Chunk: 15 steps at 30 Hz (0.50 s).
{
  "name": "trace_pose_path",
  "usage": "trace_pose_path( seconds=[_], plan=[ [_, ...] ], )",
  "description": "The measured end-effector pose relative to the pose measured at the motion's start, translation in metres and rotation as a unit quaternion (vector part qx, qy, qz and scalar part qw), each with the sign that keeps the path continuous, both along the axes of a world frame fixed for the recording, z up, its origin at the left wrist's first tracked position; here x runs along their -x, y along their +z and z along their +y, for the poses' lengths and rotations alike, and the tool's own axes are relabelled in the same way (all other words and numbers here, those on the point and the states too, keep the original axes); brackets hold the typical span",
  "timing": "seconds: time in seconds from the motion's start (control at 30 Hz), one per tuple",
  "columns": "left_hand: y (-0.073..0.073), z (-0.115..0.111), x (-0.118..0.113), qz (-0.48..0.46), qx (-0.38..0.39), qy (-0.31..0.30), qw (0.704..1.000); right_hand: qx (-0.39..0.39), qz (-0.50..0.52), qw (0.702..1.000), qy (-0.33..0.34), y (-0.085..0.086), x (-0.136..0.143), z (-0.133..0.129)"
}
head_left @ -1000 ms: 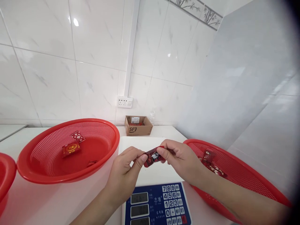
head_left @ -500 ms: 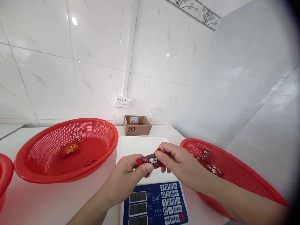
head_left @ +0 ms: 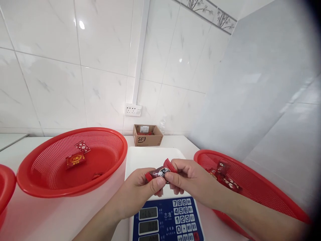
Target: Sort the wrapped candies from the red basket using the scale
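Observation:
Above the white pan of a scale, both hands pinch one small dark-red wrapped packet with red ends and white lettering. My left hand grips its left part, thumb on top. My right hand holds the right part, with a red wrapper end sticking up beside its index finger. Below the hands is the scale's blue panel with number keys and three displays. The fingers partly hide the packet.
A red basket with several packets stands at the left, another red basket with packets at the right. A third red rim shows at the far left. A cardboard box sits by the tiled wall.
My right thumb has moved lower on the packet, and its right red end now stands up more visibly. The packet has turned a little. The view has shifted slightly.

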<state>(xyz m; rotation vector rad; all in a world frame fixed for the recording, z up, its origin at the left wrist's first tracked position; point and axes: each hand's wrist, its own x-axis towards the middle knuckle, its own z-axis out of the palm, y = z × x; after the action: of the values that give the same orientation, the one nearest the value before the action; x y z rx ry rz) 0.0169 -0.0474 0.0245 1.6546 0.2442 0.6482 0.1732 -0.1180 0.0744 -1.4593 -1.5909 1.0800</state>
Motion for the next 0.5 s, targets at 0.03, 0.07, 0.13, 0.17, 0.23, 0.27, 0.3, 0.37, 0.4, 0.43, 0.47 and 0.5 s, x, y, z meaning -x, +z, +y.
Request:
trace_pose_path(
  seconds=[0.03, 0.07, 0.13, 0.17, 0.23, 0.27, 0.3, 0.37, 0.4, 0.43, 0.47, 0.5],
  plan=[
    [0.0000, 0.0001, 0.0006, 0.001, 0.000, -0.001, 1.000, 0.007, -0.005, 1.000, -0.005, -0.0001, -0.0006, -0.0002],
    [0.0000, 0.0002, 0.0012, 0.004, -0.001, 0.001, 1.000, 0.010, -0.010, 1.000, -0.010, -0.0006, -0.0014, -0.0004],
    [-0.0003, 0.0005, 0.0025, 0.019, -0.009, 0.017, 1.000, 0.004, -0.017, 1.000, -0.016, -0.0018, -0.0030, -0.0005],
    [-0.0006, 0.0007, 0.0030, 0.031, -0.016, 0.030, 0.999, -0.003, -0.020, 1.000, -0.019, -0.0024, -0.0034, -0.0005],
    [-0.0015, 0.0011, 0.0034, 0.057, -0.031, 0.055, 0.996, -0.020, -0.024, 0.999, -0.026, -0.0032, -0.0033, -0.0009],
    [-0.0022, 0.0014, 0.0034, 0.065, -0.036, 0.060, 0.995, -0.028, -0.026, 0.999, -0.029, -0.0033, -0.0029, -0.0013],
    [-0.0030, 0.0018, 0.0031, 0.067, -0.036, 0.057, 0.996, -0.040, -0.030, 0.998, -0.031, -0.0033, -0.0024, -0.0018],
    [-0.0046, 0.0031, 0.0024, 0.059, -0.018, 0.033, 0.998, -0.080, -0.049, 0.995, -0.028, -0.0033, -0.0019, -0.0029],
    [-0.0052, 0.0038, 0.0020, 0.055, -0.001, 0.018, 0.998, -0.107, -0.064, 0.992, -0.023, -0.0036, -0.0021, -0.0032],
    [-0.0056, 0.0046, 0.0017, 0.051, 0.019, 0.004, 0.999, -0.137, -0.080, 0.987, -0.017, -0.0041, -0.0027, -0.0034],
    [-0.0058, 0.0054, 0.0013, 0.047, 0.040, -0.006, 0.998, -0.165, -0.096, 0.982, -0.010, -0.0049, -0.0036, -0.0033],
    [-0.0058, 0.0061, 0.0009, 0.042, 0.064, -0.012, 0.997, -0.189, -0.109, 0.976, -0.004, -0.0059, -0.0046, -0.0030]
  ],
)
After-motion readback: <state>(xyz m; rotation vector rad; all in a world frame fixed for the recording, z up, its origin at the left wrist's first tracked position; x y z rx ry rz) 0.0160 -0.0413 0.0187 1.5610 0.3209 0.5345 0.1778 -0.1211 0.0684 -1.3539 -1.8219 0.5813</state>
